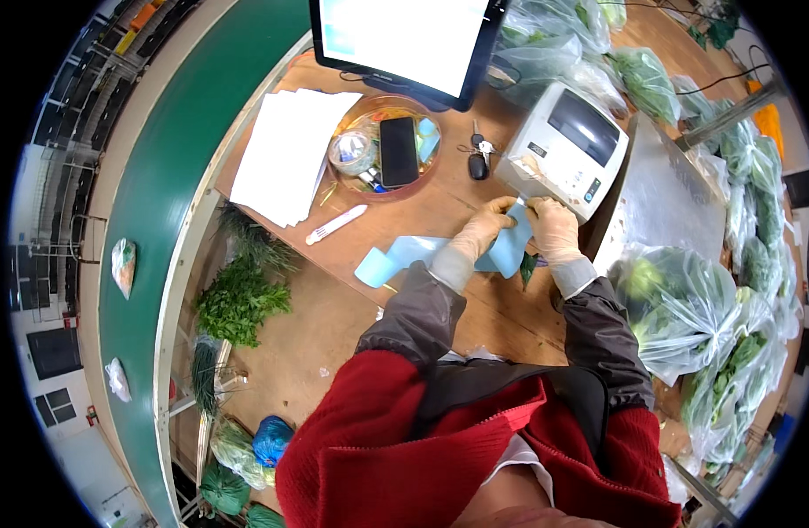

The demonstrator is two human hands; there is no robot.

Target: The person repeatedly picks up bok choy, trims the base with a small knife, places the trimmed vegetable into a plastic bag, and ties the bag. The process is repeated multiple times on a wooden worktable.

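Note:
Both hands wear pale gloves and meet at the front of a white label printer [556, 152]. My left hand [482, 228] pinches the upper edge of a light-blue paper strip [515, 245]. Against the strip's other side, my right hand [553, 228] has its fingertips closed near the printer's lower front. A small white piece shows between the fingertips; whether it is a label I cannot tell. From the hands the strip drops in a fold, runs left under my left wrist and ends in a loose curl [376, 266] on the wooden table [503, 317].
Left of the printer lie keys [478, 158], a round tray [404, 193] holding a phone and tape, white paper sheets [292, 152] and a monitor [404, 39]. Bagged vegetables [681, 303] crowd the right, beside a metal plate [675, 191]. A green conveyor belt [173, 152] curves along the left.

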